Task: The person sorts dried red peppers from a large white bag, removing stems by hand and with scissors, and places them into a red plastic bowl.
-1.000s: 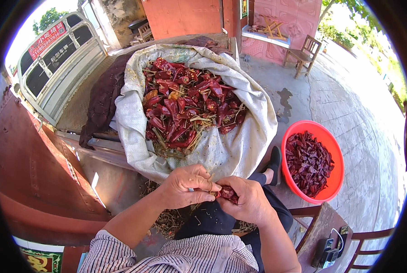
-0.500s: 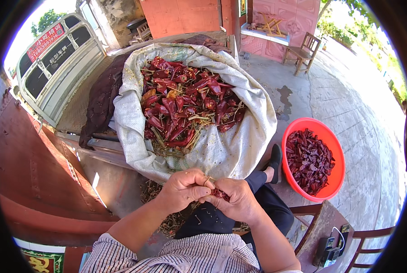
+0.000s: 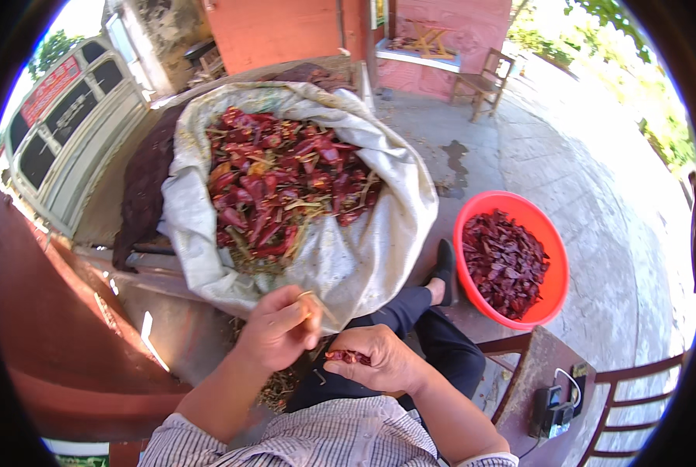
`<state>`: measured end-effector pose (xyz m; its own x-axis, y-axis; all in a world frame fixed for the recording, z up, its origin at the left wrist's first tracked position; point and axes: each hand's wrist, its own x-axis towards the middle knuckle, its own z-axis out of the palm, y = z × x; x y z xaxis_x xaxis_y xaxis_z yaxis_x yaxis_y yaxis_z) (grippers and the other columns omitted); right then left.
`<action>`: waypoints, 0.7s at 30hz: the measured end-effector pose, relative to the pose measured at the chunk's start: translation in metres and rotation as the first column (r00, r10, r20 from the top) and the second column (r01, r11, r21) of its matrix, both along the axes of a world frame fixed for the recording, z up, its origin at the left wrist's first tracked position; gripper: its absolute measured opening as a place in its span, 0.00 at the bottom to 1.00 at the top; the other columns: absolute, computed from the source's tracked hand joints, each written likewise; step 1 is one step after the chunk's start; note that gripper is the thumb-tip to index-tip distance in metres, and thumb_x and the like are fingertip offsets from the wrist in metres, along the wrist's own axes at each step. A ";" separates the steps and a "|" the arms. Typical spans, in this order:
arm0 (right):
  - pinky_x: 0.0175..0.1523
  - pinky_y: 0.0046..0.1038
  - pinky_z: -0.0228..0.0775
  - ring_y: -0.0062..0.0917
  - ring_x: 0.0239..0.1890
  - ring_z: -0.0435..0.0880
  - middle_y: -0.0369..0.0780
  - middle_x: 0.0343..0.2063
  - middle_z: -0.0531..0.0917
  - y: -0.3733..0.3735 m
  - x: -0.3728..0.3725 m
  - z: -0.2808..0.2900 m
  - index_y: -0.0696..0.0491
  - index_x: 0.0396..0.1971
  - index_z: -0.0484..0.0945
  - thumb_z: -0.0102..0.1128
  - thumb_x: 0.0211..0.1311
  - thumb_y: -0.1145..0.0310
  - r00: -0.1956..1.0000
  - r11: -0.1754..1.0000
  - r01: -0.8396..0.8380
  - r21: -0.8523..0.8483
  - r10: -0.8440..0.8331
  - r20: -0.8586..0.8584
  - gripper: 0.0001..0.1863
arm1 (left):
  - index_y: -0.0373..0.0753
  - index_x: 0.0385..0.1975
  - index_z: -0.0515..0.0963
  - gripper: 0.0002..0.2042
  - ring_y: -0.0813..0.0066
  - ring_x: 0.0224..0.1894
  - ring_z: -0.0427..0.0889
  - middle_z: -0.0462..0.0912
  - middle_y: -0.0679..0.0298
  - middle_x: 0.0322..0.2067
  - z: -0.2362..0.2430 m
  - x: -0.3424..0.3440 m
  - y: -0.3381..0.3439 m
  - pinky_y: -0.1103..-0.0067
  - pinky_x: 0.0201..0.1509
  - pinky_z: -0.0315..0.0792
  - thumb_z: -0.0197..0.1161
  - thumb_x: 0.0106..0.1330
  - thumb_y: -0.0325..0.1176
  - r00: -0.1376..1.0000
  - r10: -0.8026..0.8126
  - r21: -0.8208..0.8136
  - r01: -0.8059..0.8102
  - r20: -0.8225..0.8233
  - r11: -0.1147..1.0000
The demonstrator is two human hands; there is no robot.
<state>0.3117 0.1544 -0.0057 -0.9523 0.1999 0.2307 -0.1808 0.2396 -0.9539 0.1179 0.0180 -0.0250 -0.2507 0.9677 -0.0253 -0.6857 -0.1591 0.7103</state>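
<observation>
My left hand (image 3: 279, 331), slightly blurred, is raised over the near edge of the sack. Its fingers are pinched on a thin, tan chili stem (image 3: 311, 295). Beside it, over my lap, my right hand (image 3: 379, 359) is closed around dried red chili peppers (image 3: 349, 356); how many, its fingers hide. In front of me a large white woven sack (image 3: 371, 253), its mouth rolled open, holds dark red dried chilies (image 3: 270, 175) mixed with stems. To the right a red plastic basin (image 3: 557, 292) is filled with chilies (image 3: 507, 261) that look destemmed.
Dropped stems (image 3: 274, 393) litter the ground below my left hand. A truck bed (image 3: 103, 179) with a dark cloth (image 3: 142, 187) adjoins the sack. At lower right is a wooden stool (image 3: 546, 366) bearing black devices (image 3: 550, 412). Farther back stands a wooden chair (image 3: 484, 84).
My hands were together at the chili; now the left has pulled away, up and left, with the stem. The right keeps the chilies. The whole view has shifted slightly.
</observation>
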 end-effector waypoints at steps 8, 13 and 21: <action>0.41 0.29 0.77 0.29 0.32 0.85 0.40 0.31 0.85 0.092 0.086 -0.018 0.56 0.41 0.85 0.76 0.59 0.73 0.536 0.484 0.814 0.321 -0.839 -0.096 0.11 | 0.35 0.33 0.85 0.10 0.73 0.32 0.86 0.89 0.62 0.30 -0.006 -0.039 -0.085 0.75 0.38 0.79 0.77 0.61 0.34 0.292 -0.620 -0.646 0.010 -0.728 0.763; 0.62 0.35 0.74 0.40 0.59 0.81 0.48 0.56 0.83 0.182 0.142 -0.020 0.57 0.60 0.79 0.75 0.59 0.67 0.262 -0.030 0.622 0.782 -0.934 -0.244 0.28 | 0.38 0.38 0.85 0.16 0.52 0.36 0.89 0.89 0.53 0.34 -0.035 -0.051 -0.131 0.60 0.41 0.81 0.72 0.64 0.46 -0.273 -0.813 -0.761 -0.292 -0.515 0.580; 0.51 0.26 0.79 0.25 0.43 0.86 0.42 0.44 0.86 0.168 0.150 -0.070 0.63 0.61 0.79 0.61 0.69 0.76 0.287 0.271 0.920 0.283 -0.958 -0.016 0.21 | 0.40 0.37 0.84 0.12 0.51 0.34 0.86 0.86 0.56 0.31 0.039 -0.039 -0.070 0.62 0.39 0.80 0.74 0.64 0.40 -0.346 -0.331 -0.217 -0.327 -0.878 0.920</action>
